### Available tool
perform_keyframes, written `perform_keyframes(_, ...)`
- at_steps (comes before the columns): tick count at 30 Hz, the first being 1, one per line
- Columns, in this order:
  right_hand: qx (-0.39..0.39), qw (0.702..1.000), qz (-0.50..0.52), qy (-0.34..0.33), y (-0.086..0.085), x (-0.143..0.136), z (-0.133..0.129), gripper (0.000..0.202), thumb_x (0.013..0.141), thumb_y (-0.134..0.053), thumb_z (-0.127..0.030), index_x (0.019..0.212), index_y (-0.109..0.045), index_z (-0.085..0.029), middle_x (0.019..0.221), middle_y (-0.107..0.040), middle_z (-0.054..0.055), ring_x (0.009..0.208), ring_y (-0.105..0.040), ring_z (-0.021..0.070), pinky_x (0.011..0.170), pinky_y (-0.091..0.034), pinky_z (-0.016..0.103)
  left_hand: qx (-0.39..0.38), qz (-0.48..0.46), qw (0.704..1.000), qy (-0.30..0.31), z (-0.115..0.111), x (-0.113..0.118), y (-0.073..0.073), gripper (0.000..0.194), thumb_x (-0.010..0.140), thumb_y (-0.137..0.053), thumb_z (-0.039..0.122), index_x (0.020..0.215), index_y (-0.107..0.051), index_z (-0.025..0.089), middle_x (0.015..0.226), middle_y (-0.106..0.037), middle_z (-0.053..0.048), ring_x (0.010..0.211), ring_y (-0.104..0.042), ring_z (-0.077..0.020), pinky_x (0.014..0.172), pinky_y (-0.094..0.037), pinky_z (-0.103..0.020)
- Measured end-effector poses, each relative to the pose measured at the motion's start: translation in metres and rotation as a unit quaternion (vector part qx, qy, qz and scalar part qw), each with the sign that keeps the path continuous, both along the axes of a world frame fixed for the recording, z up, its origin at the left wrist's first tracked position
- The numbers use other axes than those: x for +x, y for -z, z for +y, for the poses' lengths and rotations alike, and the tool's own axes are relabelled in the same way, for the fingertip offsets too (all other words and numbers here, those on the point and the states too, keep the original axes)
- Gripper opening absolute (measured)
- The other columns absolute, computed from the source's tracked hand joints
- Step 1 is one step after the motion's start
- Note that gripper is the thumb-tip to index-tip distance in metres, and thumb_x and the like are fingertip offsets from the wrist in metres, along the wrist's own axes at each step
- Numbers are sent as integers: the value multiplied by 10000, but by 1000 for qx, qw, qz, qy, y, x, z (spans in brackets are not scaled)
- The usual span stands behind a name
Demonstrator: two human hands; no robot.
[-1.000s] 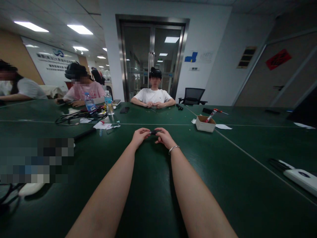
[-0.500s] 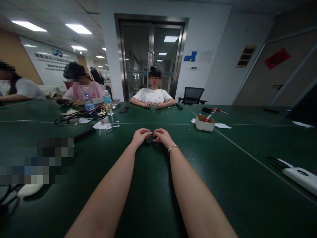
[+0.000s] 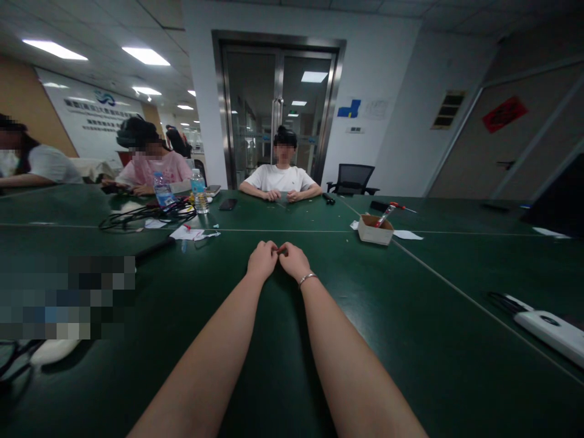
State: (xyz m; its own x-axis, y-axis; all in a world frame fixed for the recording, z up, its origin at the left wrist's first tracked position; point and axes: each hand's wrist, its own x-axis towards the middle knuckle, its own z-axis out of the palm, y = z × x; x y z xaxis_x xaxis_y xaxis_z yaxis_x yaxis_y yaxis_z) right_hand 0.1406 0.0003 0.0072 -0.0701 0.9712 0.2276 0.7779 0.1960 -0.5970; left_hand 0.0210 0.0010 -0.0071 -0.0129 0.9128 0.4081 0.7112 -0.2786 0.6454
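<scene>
My left hand (image 3: 263, 260) and my right hand (image 3: 294, 261) meet at the fingertips, low over the green table (image 3: 392, 340). Both have their fingers curled in and pressed together. Whatever they pinch, if anything, is hidden behind the fingers and too small to make out. A metal bangle (image 3: 307, 278) circles my right wrist. Of the things about, the white paper scraps (image 3: 189, 233) lie off to the left, and an open cardboard box (image 3: 375, 233) with a red-and-white stick-like item (image 3: 385, 215) in it stands to the right.
Two plastic bottles (image 3: 199, 193) and tangled black cables (image 3: 150, 214) are at the back left, near a phone (image 3: 229, 204). Across the table sits a person in a white shirt (image 3: 283, 179). A white device (image 3: 550, 328) lies at the right; a screwdriver (image 3: 401, 207) is behind the box.
My hands have come closer together until the fingertips touch, and their backs now face me more. The small red and dark bits seen between the fingers are now hidden.
</scene>
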Motion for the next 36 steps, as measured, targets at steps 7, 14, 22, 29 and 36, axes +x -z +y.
perform_keyframes(7,-16,998,-30,-55,-1,-1,-3,122,749,-582,-288,836,-646,-231,825,-654,4,700,-557,143,567,-352,229,-22,-132,991,-26,6,-2,1,141,752,-590,189,892,-572,190,843,-599,-97,871,-573,-246,822,-388,-342)
perform_keyframes(14,0,992,29,-119,0,-4,-4,253,686,-671,-313,924,-623,-239,779,-643,-33,662,-550,118,566,-361,212,1,-264,963,-56,22,-10,5,125,828,-508,254,899,-596,200,899,-641,-84,834,-587,-192,780,-413,-301)
perform_keyframes(22,51,981,98,-157,3,-21,-2,100,755,-618,-224,849,-605,-193,836,-644,12,690,-552,120,616,-415,228,-22,-532,843,-74,40,-3,-3,193,854,-443,261,836,-610,166,756,-595,-31,669,-551,-111,647,-441,-231)
perform_keyframes(29,86,973,150,-154,-2,-24,-7,280,720,-635,-211,999,-612,-212,827,-633,5,695,-562,122,665,-451,252,-91,-626,772,-59,39,-1,-4,120,838,-463,239,823,-556,166,663,-522,15,530,-504,-80,559,-453,-226)
perform_keyframes(36,10,950,283,-130,5,-32,2,318,661,-628,-105,969,-607,-183,774,-567,-26,614,-507,80,614,-469,213,-119,-661,740,-36,34,6,-8,152,861,-423,230,966,-528,198,651,-533,13,559,-581,-124,600,-505,-286)
